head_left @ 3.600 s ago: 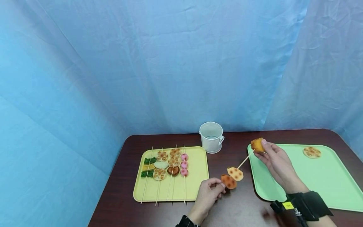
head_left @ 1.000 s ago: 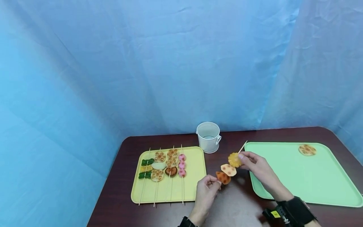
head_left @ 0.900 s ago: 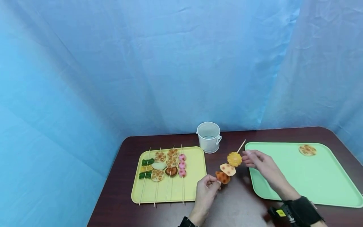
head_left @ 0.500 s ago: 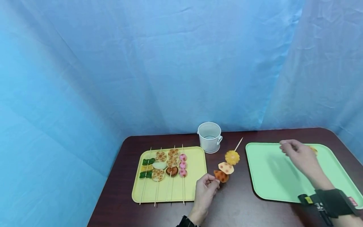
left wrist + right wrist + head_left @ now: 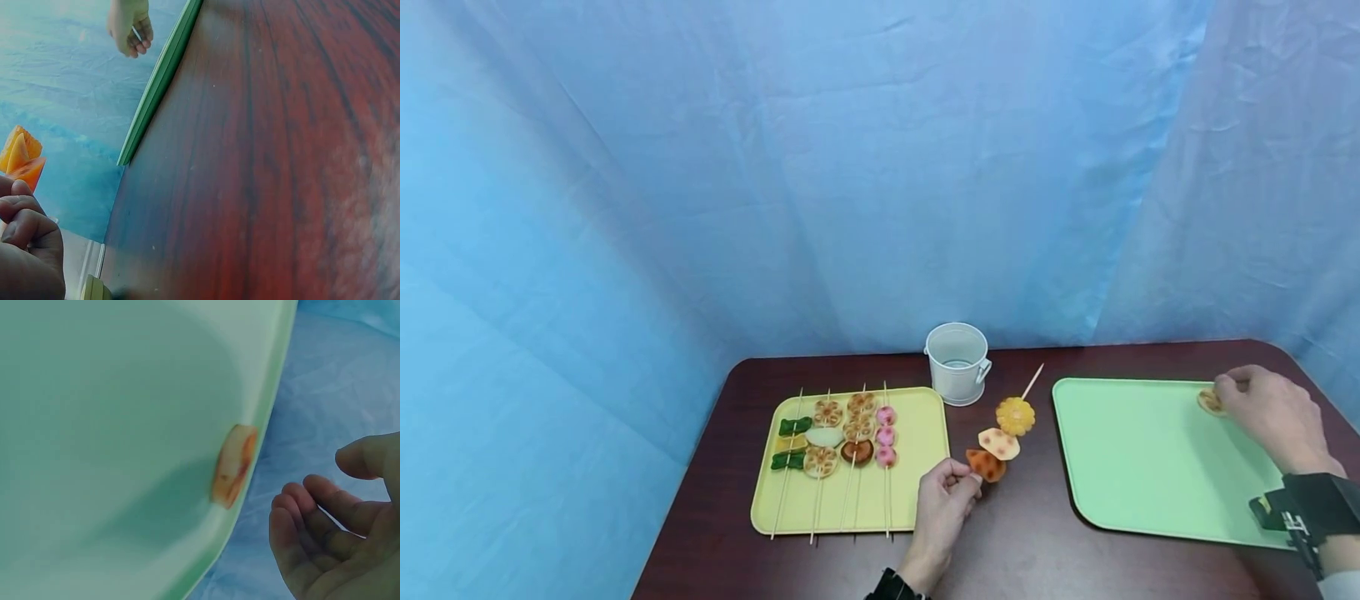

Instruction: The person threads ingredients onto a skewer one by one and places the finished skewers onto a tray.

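In the head view my left hand (image 5: 942, 510) pinches the lower end of a skewer (image 5: 1033, 381) above the table between the two trays. From the tip down it carries a yellow corn slice (image 5: 1015, 416), a pale brown-spotted slice (image 5: 998, 443) and an orange-brown piece (image 5: 985, 465). The left wrist view shows those pieces edge-on above my fingers (image 5: 31, 228). My right hand (image 5: 1273, 417) hovers over the far right of the green tray (image 5: 1150, 483), beside a lotus root slice (image 5: 1209, 402). In the right wrist view its fingers (image 5: 294, 544) are loosely bent, apart from the slice (image 5: 234, 465).
A yellow tray (image 5: 917, 500) on the left holds several finished skewers, with green, pink, mushroom and lotus root pieces. At the back between the trays stands a small white bucket (image 5: 958, 367). A blue curtain (image 5: 925, 167) hangs behind the dark wooden table (image 5: 1000, 550).
The right hand pushed the corn slice down the skewer against the pale slice, let go, and moved right to the lotus root slice. The left hand keeps its hold, the skewer now pointing more upright.
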`<state>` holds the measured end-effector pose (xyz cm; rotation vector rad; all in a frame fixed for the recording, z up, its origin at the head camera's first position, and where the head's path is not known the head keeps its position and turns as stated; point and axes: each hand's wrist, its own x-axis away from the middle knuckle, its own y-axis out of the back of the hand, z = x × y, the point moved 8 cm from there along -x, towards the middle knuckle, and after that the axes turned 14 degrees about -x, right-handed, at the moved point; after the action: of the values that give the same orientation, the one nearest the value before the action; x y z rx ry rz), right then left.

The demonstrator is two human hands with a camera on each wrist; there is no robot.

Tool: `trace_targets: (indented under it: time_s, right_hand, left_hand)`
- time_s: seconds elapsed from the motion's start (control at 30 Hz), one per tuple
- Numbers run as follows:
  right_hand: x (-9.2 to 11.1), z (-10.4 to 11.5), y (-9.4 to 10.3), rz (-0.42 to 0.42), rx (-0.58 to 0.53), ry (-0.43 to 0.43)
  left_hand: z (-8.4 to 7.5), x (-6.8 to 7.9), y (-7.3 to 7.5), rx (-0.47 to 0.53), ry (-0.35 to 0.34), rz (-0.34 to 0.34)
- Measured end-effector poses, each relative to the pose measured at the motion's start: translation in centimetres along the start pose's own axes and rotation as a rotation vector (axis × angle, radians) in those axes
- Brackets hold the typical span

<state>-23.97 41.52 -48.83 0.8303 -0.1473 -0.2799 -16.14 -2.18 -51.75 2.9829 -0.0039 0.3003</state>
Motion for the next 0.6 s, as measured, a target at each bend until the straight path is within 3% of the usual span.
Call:
trace_targets:
  time_s: [0.3, 0.47, 0.6]
  right_hand:
    - [-0.9, -1.5, -2.2, 0.136, 0.122, 0.018]
    - [-1.0, -1.2, -2.9, 0.104, 0.154, 0.087]
    - [-1.1, -1.2, -2.9, 0.091, 0.157, 0.08]
  left_hand:
    - [-0.1, 0.0, 0.0, 0.009, -0.019, -0.007]
    - [-0.1, 0.1, 0.1, 0.013, -0.032, -0.015]
    - [0.0, 0.0, 0.2, 0.006, -0.023, -0.018]
